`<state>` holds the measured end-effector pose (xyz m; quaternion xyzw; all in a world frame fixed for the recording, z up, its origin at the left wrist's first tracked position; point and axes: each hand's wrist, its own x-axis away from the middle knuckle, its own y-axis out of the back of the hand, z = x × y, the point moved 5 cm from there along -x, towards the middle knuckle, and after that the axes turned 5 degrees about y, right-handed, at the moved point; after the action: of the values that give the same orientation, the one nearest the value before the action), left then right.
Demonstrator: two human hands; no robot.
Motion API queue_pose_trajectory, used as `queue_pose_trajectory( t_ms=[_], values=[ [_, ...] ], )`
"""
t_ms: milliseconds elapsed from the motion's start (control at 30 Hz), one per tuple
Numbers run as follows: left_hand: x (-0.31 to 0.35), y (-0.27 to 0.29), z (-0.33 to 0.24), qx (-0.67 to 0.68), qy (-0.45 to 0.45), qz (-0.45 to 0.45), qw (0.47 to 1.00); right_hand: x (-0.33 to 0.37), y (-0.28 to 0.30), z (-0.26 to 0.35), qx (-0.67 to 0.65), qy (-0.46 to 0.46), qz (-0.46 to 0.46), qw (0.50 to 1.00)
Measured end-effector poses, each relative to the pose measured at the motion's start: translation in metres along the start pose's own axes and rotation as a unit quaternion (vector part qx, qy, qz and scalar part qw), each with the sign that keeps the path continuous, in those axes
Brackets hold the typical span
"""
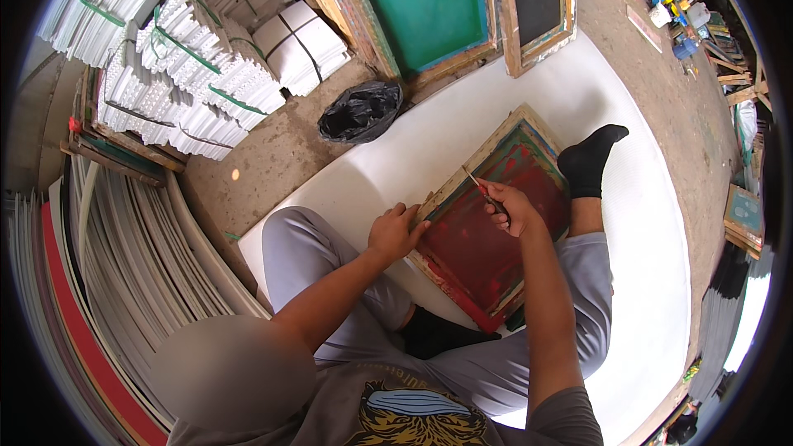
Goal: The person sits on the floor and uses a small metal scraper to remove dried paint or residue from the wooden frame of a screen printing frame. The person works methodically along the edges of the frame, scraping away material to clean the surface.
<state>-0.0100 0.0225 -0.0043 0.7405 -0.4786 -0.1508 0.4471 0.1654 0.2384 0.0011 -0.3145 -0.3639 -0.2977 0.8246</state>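
A wooden screen-printing frame (483,252) with a dark red mesh and paint-stained edges lies tilted between my legs. My left hand (396,234) grips its left edge, the thumb over the wood. In my right hand (512,206) is a slim tool (472,177) with a thin metal shaft and a dark handle, which looks like a screwdriver. Its tip is at the upper left edge of the frame; whether it touches the wood I cannot tell. My fingers hide part of the handle.
I sit on a white sheet (644,239). Beyond it stand a black plastic bag (361,111) and a green-mesh frame (421,8). Strapped stacks of white sheets (190,66) and upright boards (157,248) are at left. Containers (661,15) clutter the far right.
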Motion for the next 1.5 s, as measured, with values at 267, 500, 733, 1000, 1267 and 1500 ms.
queue_pose_trajectory(
  t_ms=[267,500,733,1000,1267,1500],
  values=[
    [-0.001,0.0,-0.002,0.001,-0.008,-0.008,1.0,0.006,-0.003,-0.02,0.329,0.265,-0.107,0.9],
    [0.001,0.003,-0.001,-0.002,0.001,-0.011,1.0,0.026,-0.027,-0.04,0.51,0.374,-0.223,0.742],
    [0.001,0.001,0.0,0.003,0.008,-0.008,1.0,0.037,-0.047,-0.031,0.58,0.294,-0.24,0.721],
    [0.0,0.0,0.002,-0.008,0.022,0.02,1.0,0.052,-0.085,-0.001,0.703,0.143,-0.216,0.662],
    [0.0,0.0,0.004,0.007,0.008,0.015,1.0,0.052,-0.118,0.009,0.74,0.068,-0.222,0.631],
    [0.001,0.0,0.003,0.005,0.002,0.011,1.0,0.041,-0.096,-0.002,0.697,0.148,-0.206,0.671]
  ],
)
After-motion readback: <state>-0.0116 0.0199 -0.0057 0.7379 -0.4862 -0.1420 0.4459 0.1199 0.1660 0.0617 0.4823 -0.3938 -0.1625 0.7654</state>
